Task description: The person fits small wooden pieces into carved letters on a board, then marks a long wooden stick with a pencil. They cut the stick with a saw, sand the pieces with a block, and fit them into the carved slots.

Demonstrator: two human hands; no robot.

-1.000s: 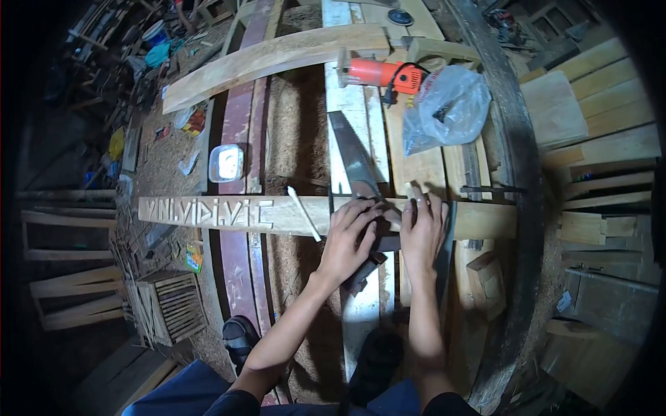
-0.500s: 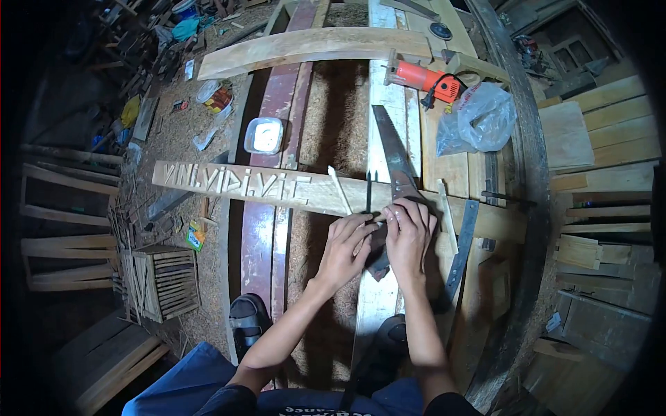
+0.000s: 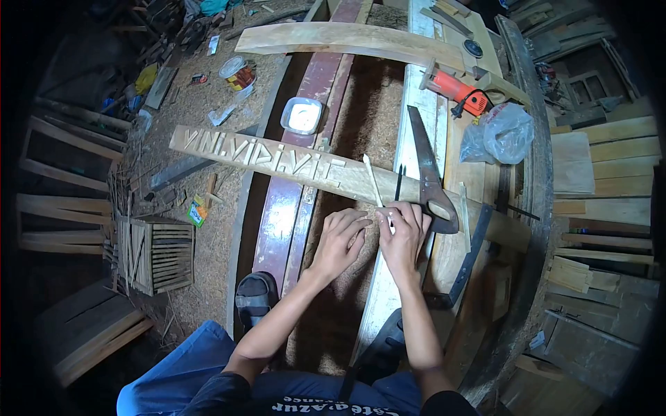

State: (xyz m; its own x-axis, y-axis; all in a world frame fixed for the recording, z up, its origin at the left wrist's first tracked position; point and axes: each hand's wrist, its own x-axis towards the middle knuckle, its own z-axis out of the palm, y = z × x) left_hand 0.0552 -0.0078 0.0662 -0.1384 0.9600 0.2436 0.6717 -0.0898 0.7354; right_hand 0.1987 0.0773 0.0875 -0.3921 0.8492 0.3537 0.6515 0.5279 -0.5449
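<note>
A long wooden board (image 3: pixel 270 159) lies across the bench, with raised wooden letters (image 3: pixel 243 151) on its left half. My left hand (image 3: pixel 340 243) is just below the board's near edge, fingers curled; whether it holds anything is too small to tell. My right hand (image 3: pixel 402 236) is pinched beside it, at the lower end of a thin wooden strip (image 3: pixel 372 179); what lies between its fingers is hidden. A handsaw (image 3: pixel 428 163) rests across the board right of my right hand. A dark pencil-like tool (image 3: pixel 399 184) lies between strip and saw.
A white tub (image 3: pixel 302 116) sits on the reddish beam (image 3: pixel 322 76). Behind the saw are a red power tool (image 3: pixel 454 90) and a plastic bag (image 3: pixel 503 135). A metal ruler (image 3: pixel 473 243) lies at the right. A slatted crate (image 3: pixel 156 255) stands on the floor.
The view has shifted, so the bench items appear further right. My hands have drawn apart and sit nearer me relative to the board, leaving the saw handle uncovered.
</note>
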